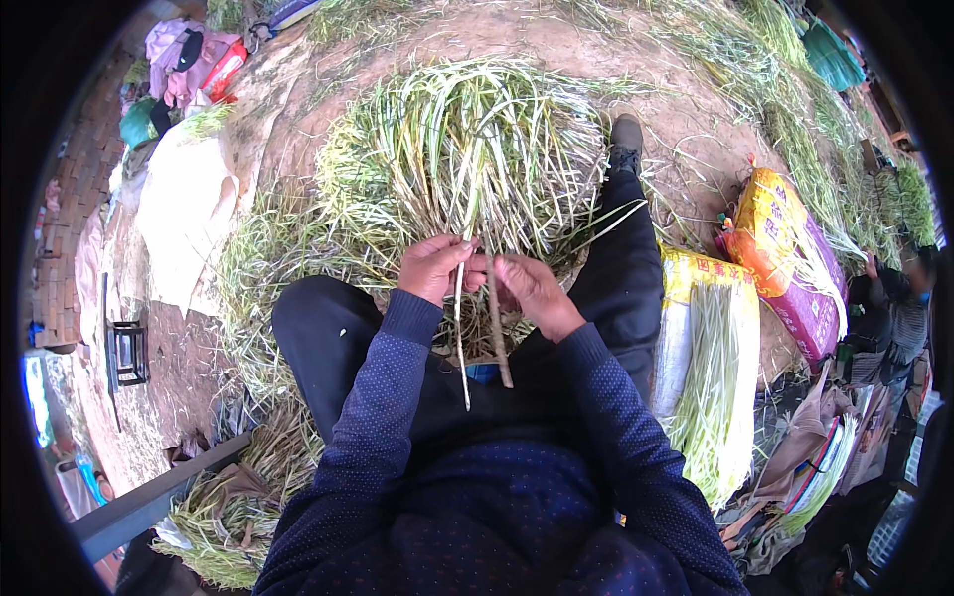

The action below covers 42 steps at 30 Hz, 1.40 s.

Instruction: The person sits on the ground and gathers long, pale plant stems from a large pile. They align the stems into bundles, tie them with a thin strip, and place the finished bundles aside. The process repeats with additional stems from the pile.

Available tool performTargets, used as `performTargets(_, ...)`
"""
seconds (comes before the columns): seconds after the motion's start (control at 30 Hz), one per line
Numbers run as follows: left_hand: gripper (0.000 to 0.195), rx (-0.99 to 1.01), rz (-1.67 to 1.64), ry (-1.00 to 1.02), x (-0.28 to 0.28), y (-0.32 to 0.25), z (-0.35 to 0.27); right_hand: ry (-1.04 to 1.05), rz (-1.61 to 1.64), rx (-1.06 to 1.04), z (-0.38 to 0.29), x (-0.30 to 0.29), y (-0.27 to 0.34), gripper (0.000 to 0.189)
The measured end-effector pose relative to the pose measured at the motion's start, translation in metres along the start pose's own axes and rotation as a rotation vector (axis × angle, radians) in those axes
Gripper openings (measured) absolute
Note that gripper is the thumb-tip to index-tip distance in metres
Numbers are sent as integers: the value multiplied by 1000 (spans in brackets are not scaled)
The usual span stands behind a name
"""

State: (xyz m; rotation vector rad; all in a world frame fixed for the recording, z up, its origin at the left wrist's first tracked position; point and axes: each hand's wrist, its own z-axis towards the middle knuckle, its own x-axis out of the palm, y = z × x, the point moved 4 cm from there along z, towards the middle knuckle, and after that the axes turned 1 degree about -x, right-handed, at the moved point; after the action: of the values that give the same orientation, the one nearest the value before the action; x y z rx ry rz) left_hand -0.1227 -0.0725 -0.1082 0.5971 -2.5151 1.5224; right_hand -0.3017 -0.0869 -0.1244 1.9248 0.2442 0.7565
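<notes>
My left hand (438, 267) pinches a pale green plant stalk (459, 335) between thumb and fingers; its end hangs down towards my lap. Close beside it, my right hand (538, 292) has its thumb and fingers on a thicker brownish stalk (497, 328), which also hangs down. The fingertips of both hands nearly meet. Just beyond them lies a large heap of long green and yellowish stalks (477, 149) on the ground, between my bent left leg and outstretched right leg. Where the two held stalks run into the heap is hard to tell.
A yellow-topped sack (671, 268) bears a bundle of pale green strips (708, 372) at my right. Past it stands a purple and orange printed sack (790, 261). A white sheet (186, 201) and a small black stool (128, 352) are at left. Another person (887, 313) is at far right.
</notes>
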Motion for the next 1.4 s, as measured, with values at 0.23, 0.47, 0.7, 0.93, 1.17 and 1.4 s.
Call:
performTargets(0.23,22,-56,135,-16,1,27,0,-313,266,-93,55,-15,-9,10)
performTargets(0.47,19,-34,-16,-152,-26,31,1,-372,454,-352,8,-51,23,8)
performTargets(0.7,20,-69,30,-50,-2,37,1,-491,-695,-309,40,-68,-38,26)
performTargets(0.93,14,26,43,43,5,51,-1,-294,250,-14,90,-16,-18,24)
performTargets(1.17,11,-26,27,69,2,62,-1,-363,209,-38,73,-22,-13,10)
performTargets(1.4,15,-126,-107,-4,9,64,-7,-384,468,-84,53,-28,-7,8)
